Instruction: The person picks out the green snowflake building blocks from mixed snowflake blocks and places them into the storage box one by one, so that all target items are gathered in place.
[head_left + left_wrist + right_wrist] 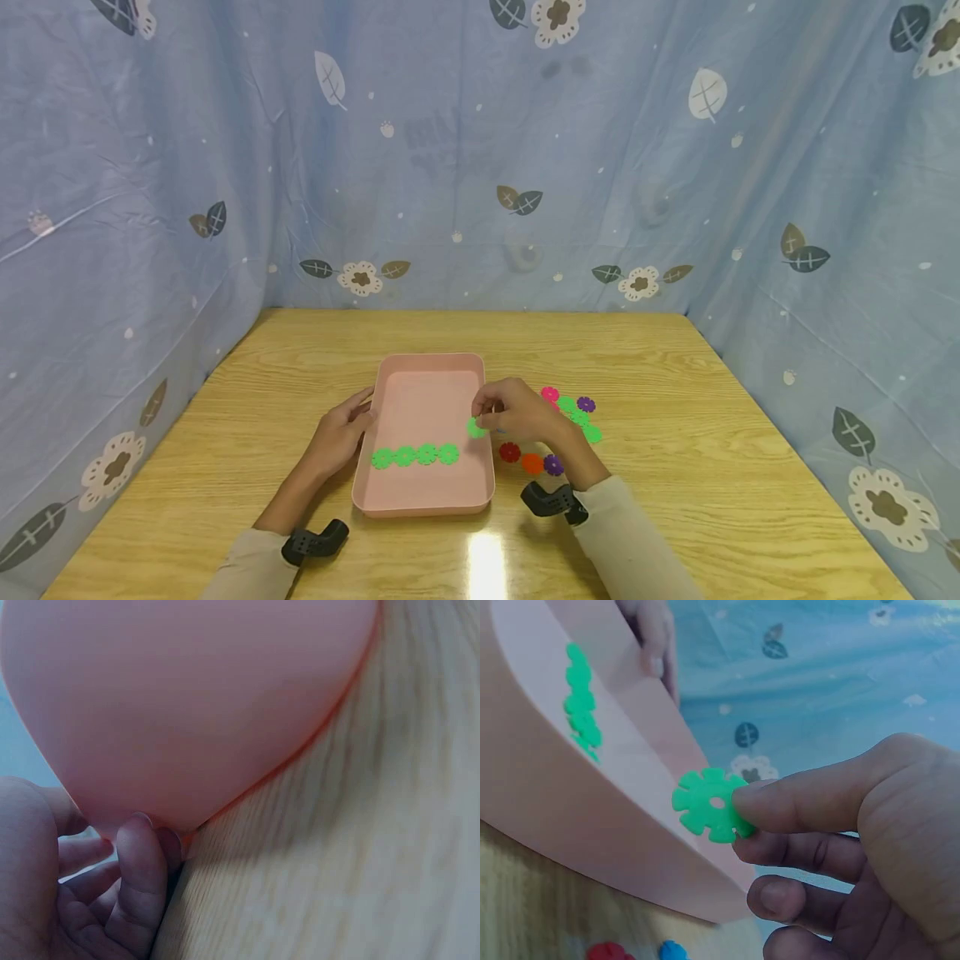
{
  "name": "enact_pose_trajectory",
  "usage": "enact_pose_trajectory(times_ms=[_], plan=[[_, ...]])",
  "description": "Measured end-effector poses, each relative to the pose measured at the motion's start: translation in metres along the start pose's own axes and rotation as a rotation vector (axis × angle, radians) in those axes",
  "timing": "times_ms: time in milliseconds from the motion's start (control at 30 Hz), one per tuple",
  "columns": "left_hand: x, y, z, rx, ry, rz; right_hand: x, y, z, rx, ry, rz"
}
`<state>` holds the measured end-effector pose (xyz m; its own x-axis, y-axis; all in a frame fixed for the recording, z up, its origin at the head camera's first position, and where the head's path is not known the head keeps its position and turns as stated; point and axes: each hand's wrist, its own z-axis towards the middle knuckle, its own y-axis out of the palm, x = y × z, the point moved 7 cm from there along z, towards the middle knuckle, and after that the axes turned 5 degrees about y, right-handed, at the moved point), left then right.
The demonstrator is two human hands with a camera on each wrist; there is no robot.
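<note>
A pink rectangular tray lies on the table, with a row of several green snowflake discs across its near part. At its left side, my left hand grips the wall, thumb over the rim and fingers outside; the left wrist view shows these fingers at the tray's corner. My right hand is over the tray's right rim. Between thumb and index finger it pinches a green snowflake disc, notched round the edge with a hole in the middle.
To the right of the tray lie loose discs: a dark red disc, an orange disc, a purple disc and, farther back, a pink disc and several green ones. A blue disc shows beside the tray. A patterned curtain encloses the wooden table.
</note>
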<state>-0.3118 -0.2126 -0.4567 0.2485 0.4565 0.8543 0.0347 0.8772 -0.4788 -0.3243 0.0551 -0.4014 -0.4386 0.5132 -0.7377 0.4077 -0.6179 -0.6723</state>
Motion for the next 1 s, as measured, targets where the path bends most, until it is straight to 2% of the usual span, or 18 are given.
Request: enact_pose_trajectory(times_ms=[300, 533, 767, 1000], plan=[[-0.002, 0.0, -0.003, -0.001, -0.002, -0.004, -0.002, 0.019, 0.002, -0.03, 0.047, -0.081], [-0.001, 0.0, -0.001, 0.005, 0.003, -0.013, 0.0, 0.024, 0.005, -0.04, 0.082, -0.146], [-0.003, 0.001, -0.002, 0.002, -0.011, -0.015, -0.002, 0.027, 0.006, -0.042, 0.066, -0.196], [-0.004, 0.002, -0.001, -0.008, -0.015, -0.024, 0.002, 0.029, 0.006, -0.047, 0.101, -0.273]])
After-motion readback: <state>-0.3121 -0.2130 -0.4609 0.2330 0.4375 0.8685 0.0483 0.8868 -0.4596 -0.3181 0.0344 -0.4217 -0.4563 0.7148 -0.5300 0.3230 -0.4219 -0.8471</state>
